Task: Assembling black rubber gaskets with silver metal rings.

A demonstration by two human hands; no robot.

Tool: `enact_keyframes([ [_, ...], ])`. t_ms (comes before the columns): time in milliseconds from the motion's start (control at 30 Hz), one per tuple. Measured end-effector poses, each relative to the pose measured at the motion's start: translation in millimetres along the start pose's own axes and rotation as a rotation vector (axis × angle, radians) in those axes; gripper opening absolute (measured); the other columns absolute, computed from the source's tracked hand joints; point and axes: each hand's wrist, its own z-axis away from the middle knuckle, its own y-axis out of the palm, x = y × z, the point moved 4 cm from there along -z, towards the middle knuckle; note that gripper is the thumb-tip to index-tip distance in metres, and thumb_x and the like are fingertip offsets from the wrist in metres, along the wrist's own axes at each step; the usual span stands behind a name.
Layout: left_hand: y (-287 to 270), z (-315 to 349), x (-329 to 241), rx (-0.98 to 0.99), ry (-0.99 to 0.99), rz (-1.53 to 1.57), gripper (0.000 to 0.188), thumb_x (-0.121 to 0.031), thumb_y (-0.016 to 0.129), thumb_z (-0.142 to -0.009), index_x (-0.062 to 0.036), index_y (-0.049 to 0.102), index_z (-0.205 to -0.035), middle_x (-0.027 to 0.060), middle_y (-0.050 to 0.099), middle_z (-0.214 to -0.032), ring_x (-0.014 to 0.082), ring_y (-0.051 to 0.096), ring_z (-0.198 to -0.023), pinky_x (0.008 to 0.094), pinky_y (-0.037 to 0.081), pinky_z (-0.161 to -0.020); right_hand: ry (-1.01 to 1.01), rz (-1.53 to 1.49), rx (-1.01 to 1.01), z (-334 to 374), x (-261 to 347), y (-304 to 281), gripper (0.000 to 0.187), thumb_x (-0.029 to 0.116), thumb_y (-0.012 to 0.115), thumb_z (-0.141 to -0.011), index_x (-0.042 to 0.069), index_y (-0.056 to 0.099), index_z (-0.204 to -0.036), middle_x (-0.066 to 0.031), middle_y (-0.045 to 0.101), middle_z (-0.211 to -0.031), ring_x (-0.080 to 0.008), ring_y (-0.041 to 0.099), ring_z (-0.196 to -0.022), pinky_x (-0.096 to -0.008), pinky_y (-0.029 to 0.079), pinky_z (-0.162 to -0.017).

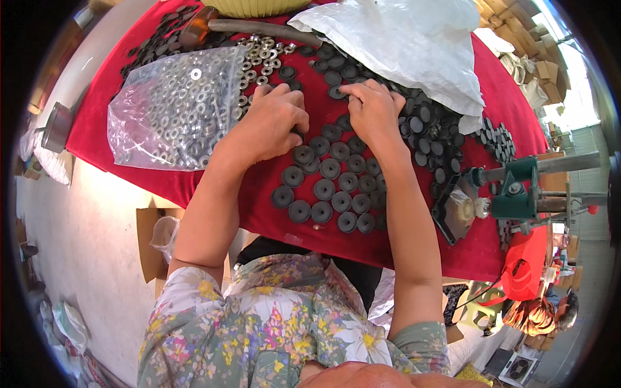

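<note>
My left hand [275, 121] is curled, palm down, beside the loose metal bearings [262, 57]. A dark round edge shows under its fingers, but what it holds is mostly hidden. To the right, my right hand [374, 110] bends its fingers in a pinch at a black disc [336, 92] by the edge of the pile. Between my forearms, several black round wheels [324, 189] with centre holes lie flat in loose rows. A heap of black discs [424, 132] spreads to the right of my right hand.
A clear plastic bag [178, 107] full of bearings lies at left on the red cloth [249, 210]. A mallet [259, 28] and yellow basket [255, 6] sit at the back. A white sack [401, 42] covers the back right. A green metal press [514, 197] stands at right.
</note>
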Motion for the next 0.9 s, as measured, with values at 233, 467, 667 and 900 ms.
enact_keyframes([
  [233,4,1,9,-0.014,0.012,-0.111,0.016,-0.005,0.077,-0.065,-0.0099,0.072,-0.080,0.0026,0.060,-0.099,0.0237,0.053,-0.102,0.0421,0.036,-0.096,-0.054,0.053,0.164,9,15,2,0.018,0.008,0.062,-0.086,0.016,0.078,-0.088,-0.0050,0.066,-0.093,-0.0254,0.059,-0.100,-0.0473,0.030,-0.101],
  [467,-9,2,2,-0.012,0.021,0.024,0.016,-0.007,0.078,-0.066,-0.0095,0.072,-0.081,0.0025,0.061,-0.097,0.0239,0.054,-0.103,0.0420,0.036,-0.097,0.036,-0.046,0.025,9,0,0,0.020,0.008,0.060,-0.088,0.015,0.077,-0.097,-0.0047,0.067,-0.095,-0.0263,0.061,-0.099,-0.0465,0.031,-0.101],
  [667,1,3,-8,0.151,0.072,0.066,0.019,-0.011,0.082,-0.067,-0.0097,0.072,-0.083,0.0019,0.061,-0.095,0.0241,0.054,-0.106,0.0424,0.034,-0.099,-0.022,0.129,0.074,10,2,10,0.020,0.009,0.060,-0.088,0.014,0.076,-0.098,-0.0055,0.066,-0.096,-0.0270,0.061,-0.099,-0.0492,0.031,-0.101],
  [900,3,1,-5,0.196,0.069,0.096,0.017,-0.009,0.081,-0.067,-0.0097,0.070,-0.080,0.0024,0.060,-0.094,0.0239,0.054,-0.104,0.0413,0.034,-0.098,0.095,-0.086,0.212,30,5,-25,0.023,0.010,0.057,-0.089,0.014,0.077,-0.099,-0.0041,0.067,-0.093,-0.0242,0.062,-0.099,-0.0453,0.034,-0.100],
])
